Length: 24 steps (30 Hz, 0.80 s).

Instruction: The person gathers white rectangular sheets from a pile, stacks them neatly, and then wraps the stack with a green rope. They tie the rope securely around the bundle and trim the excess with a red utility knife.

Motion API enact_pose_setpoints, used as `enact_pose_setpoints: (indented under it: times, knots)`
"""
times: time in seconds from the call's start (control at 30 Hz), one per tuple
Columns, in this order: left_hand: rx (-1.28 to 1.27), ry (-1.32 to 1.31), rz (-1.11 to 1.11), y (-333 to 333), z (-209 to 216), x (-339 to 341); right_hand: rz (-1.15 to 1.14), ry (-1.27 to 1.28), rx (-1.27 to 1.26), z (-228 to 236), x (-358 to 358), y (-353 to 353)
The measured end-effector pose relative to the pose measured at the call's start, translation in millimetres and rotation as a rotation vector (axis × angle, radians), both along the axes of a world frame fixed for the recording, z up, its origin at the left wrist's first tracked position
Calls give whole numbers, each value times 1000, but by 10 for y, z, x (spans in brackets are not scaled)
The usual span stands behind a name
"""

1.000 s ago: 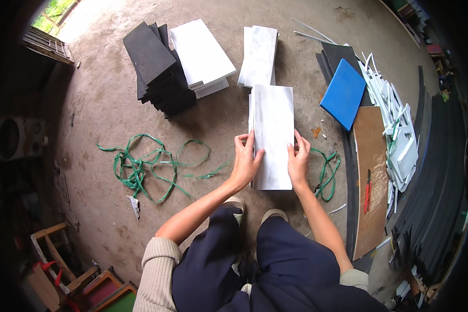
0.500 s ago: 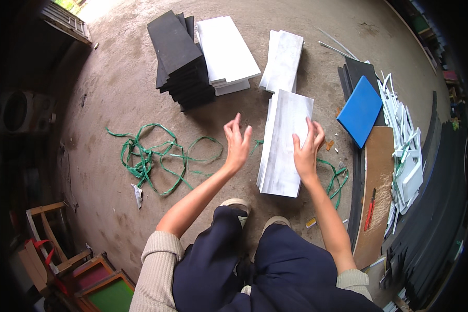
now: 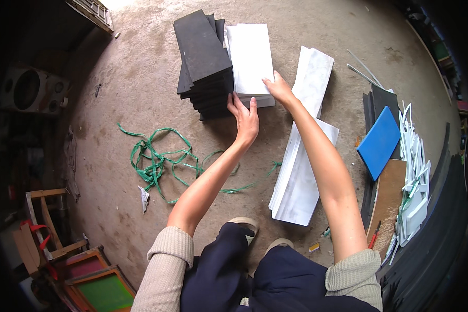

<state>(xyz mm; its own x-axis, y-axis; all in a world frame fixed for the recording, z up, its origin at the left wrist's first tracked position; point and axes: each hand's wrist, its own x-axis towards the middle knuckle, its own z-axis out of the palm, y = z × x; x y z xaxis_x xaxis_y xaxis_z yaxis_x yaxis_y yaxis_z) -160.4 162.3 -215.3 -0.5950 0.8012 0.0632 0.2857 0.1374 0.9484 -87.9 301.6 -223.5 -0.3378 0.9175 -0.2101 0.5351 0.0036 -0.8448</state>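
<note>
My left hand is at the near edge of a stack of white boards, with its fingers up and its thumb apart; it holds nothing. My right hand reaches to the near right corner of that stack, thumb toward the top board and fingers along the side, stretched rather than wrapped. Part of its fingers is hard to make out. Directly left of the white stack stands a taller, uneven stack of black boards, close to my left fingertips.
Two stacks of greyish-white boards, a far one and a near one, lie on the right. Tangled green twine is on the concrete floor. A blue board, white offcuts and a red-handled tool lie further right.
Both hands have moved forward to the white board stack; my right hand has left the near greyish-white stack and crossed leftward. The view has shifted, and the stacks look unchanged.
</note>
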Motion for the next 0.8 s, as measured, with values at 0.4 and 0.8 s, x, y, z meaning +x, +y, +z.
enact_pose_setpoints:
  times: [0.4, 0.8]
  knots:
    - [-15, -88, 19, 19, 77, -113, -116, 144, -496, 167, -73, 38]
    - [-7, -230, -68, -49, 88, -154, -240, 388, -508, 240, 69, -83]
